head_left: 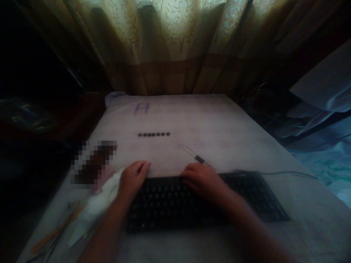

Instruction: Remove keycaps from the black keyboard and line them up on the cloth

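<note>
A black computer keyboard (170, 204) lies on the cloth-covered table in front of me. My left hand (135, 177) is at its upper left corner, fingers curled together against the edge. Over the far edge, right of the middle, my right hand (201, 179) has its fingers bent down onto the keyboard; the fingertips are partly hidden. Just beyond the right hand lies a keycap puller (199, 159), a small dark grip with thin wire prongs. Farther back, several loose dark keycaps (153, 134) form a straight row.
White crumpled cloth or tissue (101, 201) sits left of my left arm, beside a pixelated item (94, 162). Orange-handled tools (59, 230) lie at the near left. A cable (287, 172) runs right from the keyboard. A patterned curtain (175, 44) hangs behind the table (208, 117).
</note>
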